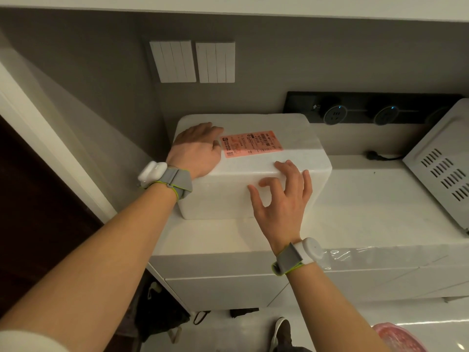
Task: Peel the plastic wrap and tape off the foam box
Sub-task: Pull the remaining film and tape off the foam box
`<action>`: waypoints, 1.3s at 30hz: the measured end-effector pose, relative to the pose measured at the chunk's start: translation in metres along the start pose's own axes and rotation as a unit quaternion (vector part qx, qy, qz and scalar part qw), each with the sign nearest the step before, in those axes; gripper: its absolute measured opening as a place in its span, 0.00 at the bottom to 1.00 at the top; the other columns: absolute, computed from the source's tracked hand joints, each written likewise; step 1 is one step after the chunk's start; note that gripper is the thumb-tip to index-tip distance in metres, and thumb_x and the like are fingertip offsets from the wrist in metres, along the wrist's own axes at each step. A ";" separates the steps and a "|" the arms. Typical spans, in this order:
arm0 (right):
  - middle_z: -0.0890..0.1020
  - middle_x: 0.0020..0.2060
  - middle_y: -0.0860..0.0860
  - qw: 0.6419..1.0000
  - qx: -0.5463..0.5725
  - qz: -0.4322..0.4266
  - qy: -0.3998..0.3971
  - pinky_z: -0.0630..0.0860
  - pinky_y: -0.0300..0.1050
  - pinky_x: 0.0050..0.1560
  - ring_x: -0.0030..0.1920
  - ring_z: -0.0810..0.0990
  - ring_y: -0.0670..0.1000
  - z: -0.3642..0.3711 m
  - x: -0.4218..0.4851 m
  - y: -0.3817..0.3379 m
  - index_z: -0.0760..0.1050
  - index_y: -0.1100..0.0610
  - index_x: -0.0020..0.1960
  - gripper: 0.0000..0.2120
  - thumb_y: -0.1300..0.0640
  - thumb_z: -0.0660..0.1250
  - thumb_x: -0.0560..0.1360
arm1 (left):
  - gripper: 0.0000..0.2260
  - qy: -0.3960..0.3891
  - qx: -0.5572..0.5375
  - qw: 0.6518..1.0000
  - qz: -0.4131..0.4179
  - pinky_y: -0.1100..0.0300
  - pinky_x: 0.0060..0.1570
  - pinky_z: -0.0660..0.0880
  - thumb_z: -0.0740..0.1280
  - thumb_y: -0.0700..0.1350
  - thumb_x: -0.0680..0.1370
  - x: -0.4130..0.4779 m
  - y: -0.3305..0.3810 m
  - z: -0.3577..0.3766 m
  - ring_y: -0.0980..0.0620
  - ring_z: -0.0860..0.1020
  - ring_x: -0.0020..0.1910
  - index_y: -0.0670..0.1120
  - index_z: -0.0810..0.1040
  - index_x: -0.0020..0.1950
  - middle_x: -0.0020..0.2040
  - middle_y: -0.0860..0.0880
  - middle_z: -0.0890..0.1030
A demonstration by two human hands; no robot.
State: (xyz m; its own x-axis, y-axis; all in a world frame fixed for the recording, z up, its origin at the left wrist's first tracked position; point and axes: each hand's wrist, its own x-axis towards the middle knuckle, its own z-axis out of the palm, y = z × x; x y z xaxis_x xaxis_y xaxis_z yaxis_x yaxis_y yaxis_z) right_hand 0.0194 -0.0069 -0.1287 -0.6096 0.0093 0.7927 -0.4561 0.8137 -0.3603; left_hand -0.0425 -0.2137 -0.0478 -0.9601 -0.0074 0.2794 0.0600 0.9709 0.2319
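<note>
Foam box (218,196), long axis left-to-right; left hand (196,149) on top, fingers flat; right hand (283,199) at front edge, fingers loose.

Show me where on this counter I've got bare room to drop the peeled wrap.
Widest bare patch: the counter between the foam box and the vented appliance, forward of the black plug. A narrower strip runs between the box's front face and the counter edge, under the right hand. Crowded: left of and behind the box, close to the wall.
</note>
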 end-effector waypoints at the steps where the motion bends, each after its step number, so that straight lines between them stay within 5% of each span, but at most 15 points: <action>1: 0.78 0.61 0.57 1.000 0.002 -0.001 0.002 0.60 0.65 0.73 0.70 0.73 0.60 0.000 0.000 -0.001 0.79 0.58 0.44 0.10 0.51 0.74 0.75 | 0.21 0.001 -0.001 1.000 0.000 0.53 0.72 0.59 0.55 0.47 0.80 0.000 0.000 0.000 0.47 0.63 0.74 0.56 0.67 0.74 0.77 0.51 0.64; 31: 0.79 0.59 0.57 1.000 -0.025 0.016 -0.001 0.59 0.64 0.74 0.69 0.73 0.60 -0.002 0.005 -0.012 0.77 0.57 0.38 0.06 0.56 0.72 0.70 | 0.20 0.002 0.007 1.000 0.000 0.54 0.71 0.60 0.55 0.47 0.81 -0.002 0.002 -0.001 0.47 0.64 0.73 0.55 0.66 0.74 0.76 0.50 0.64; 39: 0.79 0.58 0.54 0.996 -0.052 0.017 -0.072 0.61 0.60 0.72 0.64 0.76 0.57 -0.022 0.017 -0.014 0.78 0.56 0.37 0.05 0.55 0.71 0.69 | 0.21 0.012 0.007 1.000 0.001 0.54 0.71 0.59 0.56 0.46 0.80 -0.001 0.002 0.000 0.47 0.64 0.73 0.55 0.67 0.74 0.76 0.50 0.65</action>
State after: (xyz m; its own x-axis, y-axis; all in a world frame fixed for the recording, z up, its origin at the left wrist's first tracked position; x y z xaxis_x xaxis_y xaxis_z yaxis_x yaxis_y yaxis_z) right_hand 0.0299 -0.0056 -0.0998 -0.7136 -0.0401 0.6994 -0.3691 0.8701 -0.3267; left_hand -0.0416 -0.2117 -0.0477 -0.9533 -0.0102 0.3019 0.0585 0.9743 0.2176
